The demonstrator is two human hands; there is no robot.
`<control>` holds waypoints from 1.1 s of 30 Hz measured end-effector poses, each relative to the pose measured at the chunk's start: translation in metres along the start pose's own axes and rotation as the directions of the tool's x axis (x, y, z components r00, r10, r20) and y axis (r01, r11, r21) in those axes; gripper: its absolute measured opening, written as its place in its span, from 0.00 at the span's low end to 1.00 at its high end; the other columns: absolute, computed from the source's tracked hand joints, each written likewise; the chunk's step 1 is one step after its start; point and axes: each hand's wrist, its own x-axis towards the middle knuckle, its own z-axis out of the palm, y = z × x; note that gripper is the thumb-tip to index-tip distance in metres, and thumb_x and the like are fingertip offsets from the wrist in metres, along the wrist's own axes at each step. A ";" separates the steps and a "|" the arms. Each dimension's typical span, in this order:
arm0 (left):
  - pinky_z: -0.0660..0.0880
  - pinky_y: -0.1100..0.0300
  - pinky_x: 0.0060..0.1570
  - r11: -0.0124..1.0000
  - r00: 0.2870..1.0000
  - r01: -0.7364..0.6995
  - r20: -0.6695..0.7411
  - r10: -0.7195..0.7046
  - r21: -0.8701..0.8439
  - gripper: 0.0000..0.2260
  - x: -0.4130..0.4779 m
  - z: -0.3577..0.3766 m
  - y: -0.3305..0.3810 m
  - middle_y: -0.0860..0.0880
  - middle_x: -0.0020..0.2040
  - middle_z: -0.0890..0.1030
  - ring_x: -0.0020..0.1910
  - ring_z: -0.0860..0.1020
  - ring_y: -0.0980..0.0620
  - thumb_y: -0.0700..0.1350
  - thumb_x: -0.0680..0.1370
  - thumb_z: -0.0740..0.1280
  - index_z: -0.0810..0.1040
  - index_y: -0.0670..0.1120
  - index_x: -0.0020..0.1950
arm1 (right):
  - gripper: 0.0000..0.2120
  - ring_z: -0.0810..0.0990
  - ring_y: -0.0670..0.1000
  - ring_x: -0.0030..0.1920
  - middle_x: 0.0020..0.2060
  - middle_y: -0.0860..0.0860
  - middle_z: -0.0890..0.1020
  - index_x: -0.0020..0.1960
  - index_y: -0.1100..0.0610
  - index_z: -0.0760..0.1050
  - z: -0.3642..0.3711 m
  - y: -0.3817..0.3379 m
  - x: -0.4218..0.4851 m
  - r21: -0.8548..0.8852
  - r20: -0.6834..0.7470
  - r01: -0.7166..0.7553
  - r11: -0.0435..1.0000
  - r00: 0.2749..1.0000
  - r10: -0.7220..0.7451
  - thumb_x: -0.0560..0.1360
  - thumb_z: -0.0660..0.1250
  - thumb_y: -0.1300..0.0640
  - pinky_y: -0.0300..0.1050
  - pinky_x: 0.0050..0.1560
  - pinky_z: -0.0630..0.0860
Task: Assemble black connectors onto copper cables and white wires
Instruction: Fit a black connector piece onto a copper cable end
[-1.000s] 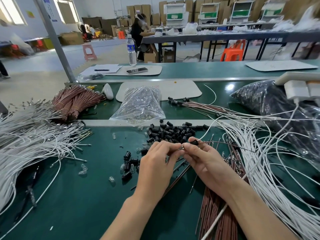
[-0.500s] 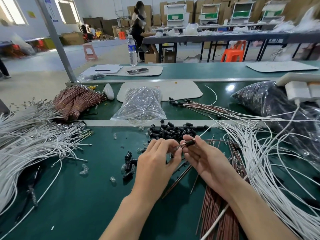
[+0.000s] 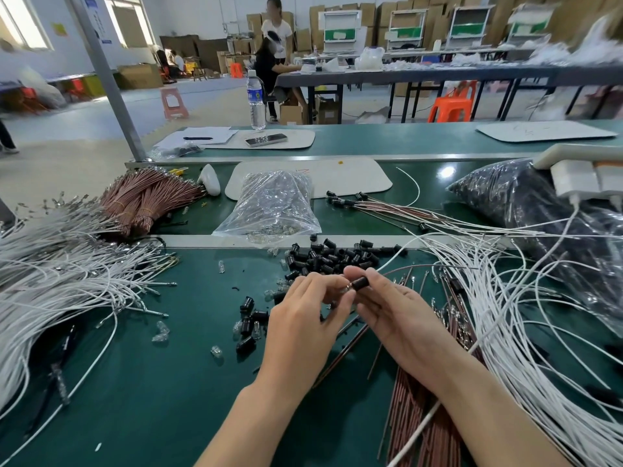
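The black connector [image 3: 360, 283] is a small, hard plastic sleeve. I judge it light and rigid, but smooth enough to roll or slip out of a loose hold. It is best pinched across the barrel, which leaves the open mouth free.

The right hand [image 3: 401, 318] holds it that way. Its grip is clamped on the barrel between thumb and forefinger, with the mouth pointing toward nine o'clock. The left hand [image 3: 303, 318] has its grip closed together on a shiny tip [image 3: 347, 288] right at that mouth, touching it or very nearly. The tip is tiny and half hidden by fingers, so it may be a cable's metal end, but I cannot say for sure. It looks thin and easy to bend, so it should be held close behind the end.

The copper cables [image 3: 406, 402] lie at five o'clock from the hands, partly under the right wrist. They are likely thin and springy. The white wires [image 3: 505, 325] spread at three o'clock and look limp and prone to tangle. A pile of loose connectors [image 3: 332, 256] sits at twelve o'clock, just beyond the fingertips, on the green desk [image 3: 151, 382].
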 end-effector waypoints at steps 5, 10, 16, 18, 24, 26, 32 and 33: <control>0.73 0.71 0.46 0.985 0.995 0.099 0.009 -0.099 -0.141 0.07 -0.003 0.001 -0.002 0.62 0.47 0.80 0.46 0.79 0.61 0.53 0.78 0.69 0.80 0.54 0.53 | 0.17 0.84 0.53 0.54 0.57 0.61 0.85 0.60 0.60 0.84 0.002 0.001 -0.002 0.009 0.055 -0.050 0.999 0.997 0.050 0.81 0.64 0.50 0.40 0.51 0.82; 0.79 0.58 0.50 0.966 0.986 0.164 0.009 -0.165 -0.199 0.06 -0.004 0.003 -0.005 0.60 0.50 0.83 0.51 0.81 0.58 0.43 0.78 0.73 0.82 0.51 0.54 | 0.17 0.84 0.49 0.48 0.49 0.56 0.86 0.61 0.58 0.83 0.002 0.003 -0.002 0.030 0.122 -0.078 0.997 0.990 0.074 0.81 0.63 0.50 0.40 0.47 0.81; 0.73 0.69 0.47 0.987 0.993 0.119 0.023 -0.117 -0.111 0.10 0.002 -0.002 -0.005 0.62 0.49 0.79 0.48 0.79 0.60 0.45 0.79 0.71 0.77 0.58 0.57 | 0.14 0.85 0.49 0.48 0.49 0.56 0.86 0.57 0.54 0.85 0.004 0.010 0.003 -0.011 0.019 0.030 1.000 0.999 -0.029 0.75 0.69 0.52 0.39 0.44 0.82; 0.72 0.71 0.46 0.990 0.994 0.110 0.030 -0.108 -0.087 0.09 0.001 -0.002 -0.006 0.62 0.48 0.78 0.48 0.78 0.61 0.48 0.80 0.70 0.75 0.58 0.57 | 0.09 0.85 0.49 0.45 0.46 0.56 0.86 0.49 0.54 0.88 0.002 0.010 0.005 -0.028 -0.091 0.099 0.995 0.991 -0.101 0.70 0.73 0.56 0.36 0.42 0.81; 0.76 0.63 0.40 0.987 0.987 0.137 0.103 -0.127 -0.088 0.09 -0.002 0.001 -0.005 0.63 0.44 0.79 0.42 0.79 0.60 0.61 0.80 0.62 0.72 0.61 0.58 | 0.12 0.87 0.53 0.45 0.43 0.56 0.86 0.47 0.57 0.84 0.002 0.013 0.003 -0.085 -0.101 0.158 0.984 0.981 -0.167 0.65 0.77 0.56 0.39 0.41 0.82; 0.77 0.61 0.41 0.986 0.983 0.147 0.121 -0.136 -0.082 0.09 -0.002 0.000 -0.005 0.63 0.44 0.81 0.42 0.80 0.61 0.63 0.80 0.60 0.72 0.62 0.57 | 0.08 0.87 0.54 0.46 0.44 0.57 0.87 0.47 0.57 0.84 0.003 0.013 0.003 -0.084 -0.069 0.152 0.985 0.985 -0.158 0.69 0.74 0.56 0.40 0.42 0.82; 0.77 0.57 0.40 0.988 0.979 0.151 0.139 -0.151 0.006 0.08 -0.002 0.000 -0.002 0.59 0.42 0.82 0.41 0.80 0.60 0.63 0.82 0.53 0.68 0.62 0.51 | 0.14 0.87 0.57 0.47 0.45 0.61 0.87 0.52 0.66 0.79 0.007 0.013 0.001 -0.179 -0.067 0.138 0.974 0.986 -0.152 0.74 0.69 0.55 0.41 0.43 0.82; 0.77 0.55 0.40 0.989 0.978 0.149 0.145 -0.150 0.018 0.08 -0.002 0.000 -0.001 0.58 0.41 0.82 0.39 0.80 0.59 0.62 0.82 0.52 0.67 0.61 0.51 | 0.13 0.87 0.58 0.47 0.45 0.62 0.87 0.52 0.67 0.79 0.007 0.013 0.001 -0.192 -0.077 0.139 0.972 0.985 -0.156 0.76 0.68 0.56 0.41 0.43 0.82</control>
